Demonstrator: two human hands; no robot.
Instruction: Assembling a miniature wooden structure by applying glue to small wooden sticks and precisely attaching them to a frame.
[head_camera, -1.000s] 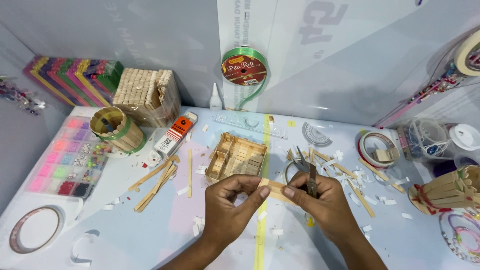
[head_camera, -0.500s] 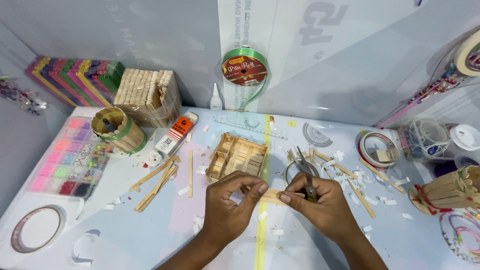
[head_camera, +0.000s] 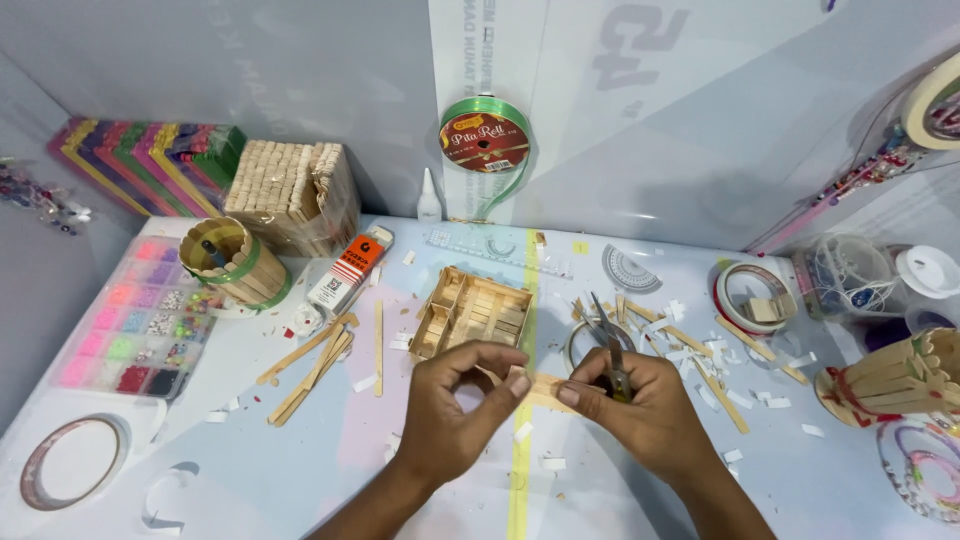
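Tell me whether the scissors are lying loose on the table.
No, the scissors are gripped in the right hand, which also pinches a wooden stick with the left hand.

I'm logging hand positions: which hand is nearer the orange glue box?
Left. The left hand lies right of and below the orange glue box; the right hand, with scissors, is farther right.

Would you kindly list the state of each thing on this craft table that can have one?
wooden stick piece: pinched between both hands
left hand: fingertips on the stick piece
right hand: holding stick piece and scissors
scissors: blades shut, pointing away
stick tray: upright, open-topped
glue bottle: upright, capped
bead organiser: lying flat
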